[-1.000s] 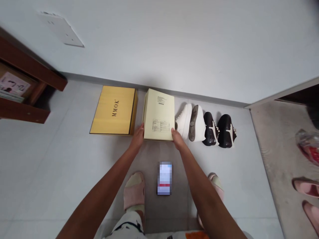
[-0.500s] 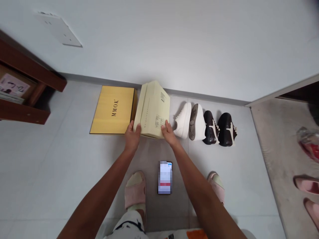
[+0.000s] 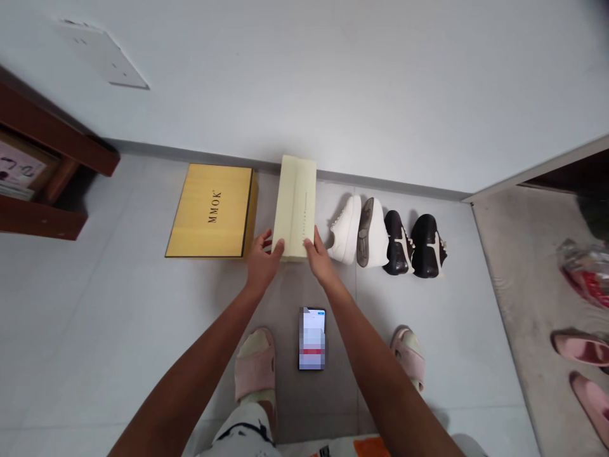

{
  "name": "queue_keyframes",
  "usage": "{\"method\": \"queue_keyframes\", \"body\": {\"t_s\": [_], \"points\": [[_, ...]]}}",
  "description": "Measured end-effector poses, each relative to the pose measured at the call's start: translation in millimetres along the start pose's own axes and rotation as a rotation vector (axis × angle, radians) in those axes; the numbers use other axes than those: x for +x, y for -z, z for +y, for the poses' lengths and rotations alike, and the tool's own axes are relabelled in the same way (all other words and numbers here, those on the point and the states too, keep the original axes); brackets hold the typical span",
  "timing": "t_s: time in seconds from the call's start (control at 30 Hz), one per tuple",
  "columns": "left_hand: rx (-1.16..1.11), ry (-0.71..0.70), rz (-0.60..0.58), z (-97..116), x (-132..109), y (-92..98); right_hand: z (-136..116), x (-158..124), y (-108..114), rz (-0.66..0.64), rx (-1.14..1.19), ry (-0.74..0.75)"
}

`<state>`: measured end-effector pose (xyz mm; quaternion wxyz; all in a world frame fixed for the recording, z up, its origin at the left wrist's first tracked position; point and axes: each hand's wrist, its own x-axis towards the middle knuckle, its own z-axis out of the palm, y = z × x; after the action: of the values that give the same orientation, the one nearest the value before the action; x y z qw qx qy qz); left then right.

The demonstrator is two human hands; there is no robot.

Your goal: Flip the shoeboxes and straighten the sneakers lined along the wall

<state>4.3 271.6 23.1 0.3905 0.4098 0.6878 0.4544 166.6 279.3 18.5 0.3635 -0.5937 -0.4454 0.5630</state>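
Tile floor (image 3: 118, 330) was open on my side; left hand (image 3: 263, 263) and right hand (image 3: 320, 257), fingers spread, touched the upright cream box (image 3: 295, 206), between yellow MMOK box (image 3: 212, 211) and white sneakers (image 3: 345, 230).

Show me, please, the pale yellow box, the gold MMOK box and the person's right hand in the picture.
pale yellow box (image 3: 295, 203): head view, point on its narrow side that faces up.
gold MMOK box (image 3: 212, 209): head view, point on its top face, at the printed letters.
right hand (image 3: 320, 257): head view, point on the back of the hand.
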Motion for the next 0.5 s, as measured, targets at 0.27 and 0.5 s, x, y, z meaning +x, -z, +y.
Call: {"method": "queue_keyframes", "body": {"t_s": [0.27,0.5], "points": [[-0.049,0.118,0.005,-22,18,-6.3,-5,-4,16,-0.062,0.079,-0.077],[0.052,0.239,-0.062,-39,27,-23.9,-2,-11,45,-0.043,0.026,-0.075]]}}
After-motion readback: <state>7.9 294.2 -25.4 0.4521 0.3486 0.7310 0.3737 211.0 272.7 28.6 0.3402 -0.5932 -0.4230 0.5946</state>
